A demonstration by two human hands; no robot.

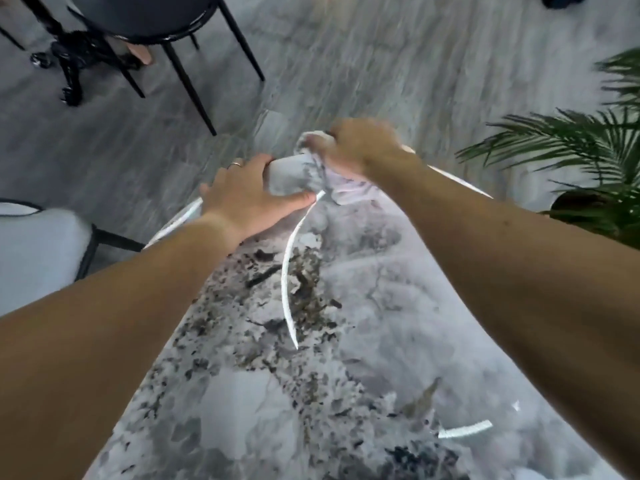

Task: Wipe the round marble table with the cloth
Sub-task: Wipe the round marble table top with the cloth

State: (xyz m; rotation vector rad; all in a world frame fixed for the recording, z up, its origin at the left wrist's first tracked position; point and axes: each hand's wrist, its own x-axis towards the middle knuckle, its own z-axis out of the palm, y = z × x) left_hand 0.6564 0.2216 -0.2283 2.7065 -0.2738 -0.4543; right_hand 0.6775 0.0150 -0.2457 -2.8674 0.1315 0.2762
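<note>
The round marble table, white with grey and dark veins, fills the lower middle of the view. Both my bare arms reach across it to its far edge. My right hand is closed on a bunched white cloth and presses it on the tabletop near the far rim; more of the cloth pokes out past my fingers. My left hand, with a ring on one finger, lies at the far rim just left of the cloth. Its thumb stretches over the top and its fingers curl over the edge, fingertips hidden. The picture is motion-blurred.
Beyond the table is grey wood-look floor. A black-legged dark chair stands at the back left beside an ornate black table base. A pale upholstered seat is close on the left. A potted palm stands at the right.
</note>
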